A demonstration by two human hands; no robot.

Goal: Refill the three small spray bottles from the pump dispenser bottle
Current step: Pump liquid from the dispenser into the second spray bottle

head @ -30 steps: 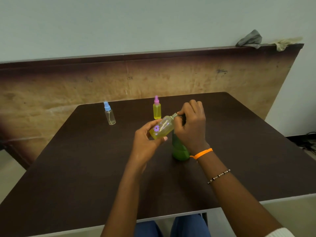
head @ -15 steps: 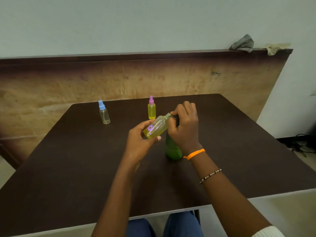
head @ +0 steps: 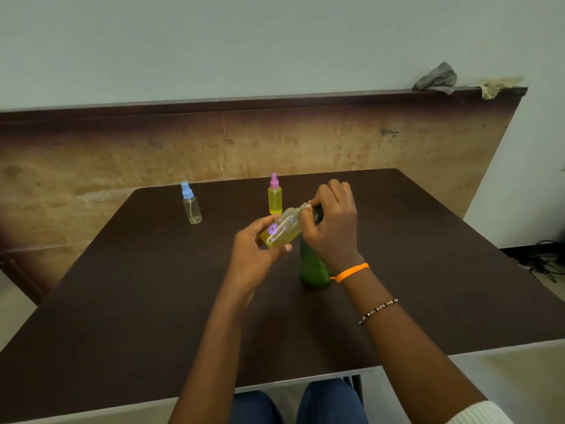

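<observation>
1. The room behind my work is a plain pale wall (head: 275, 41), and against it leans a long brown board (head: 122, 154), worn and mottled, with a dark strip along its top edge.
2. My table (head: 122, 301) has a dark brown top with a pale front edge. It runs back until it meets the board.
3. On the right end of the board's top edge lie a crumpled grey rag (head: 436, 78) and, just beside it, a pale yellowish rag (head: 496, 85). Dark cables (head: 541, 258) lie on the floor at the far right.
4. My knees in blue trousers (head: 330, 402) show under the table's front edge.
5. The green pump dispenser bottle (head: 312, 267) stands upright near the table's middle. My right hand (head: 333, 231) covers its top, fingers curled around the pump head, thumb and fingertips pinching at the neck of the small bottle.
6. My left hand (head: 253, 252) holds the flower-printed spray bottle (head: 281, 229), yellow liquid inside, tilted with its open neck up at the pump. Fingers wrap under it, thumb pressed on its lower end.
7. The pink-capped spray bottle (head: 275, 195), filled yellow, stands upright just behind my hands.
8. The blue-capped spray bottle (head: 191, 205), clear, stands upright well to the left, near the back edge.
9. On my right wrist sit an orange band (head: 351, 271) and, further up the arm, a beaded bracelet (head: 378, 310).
</observation>
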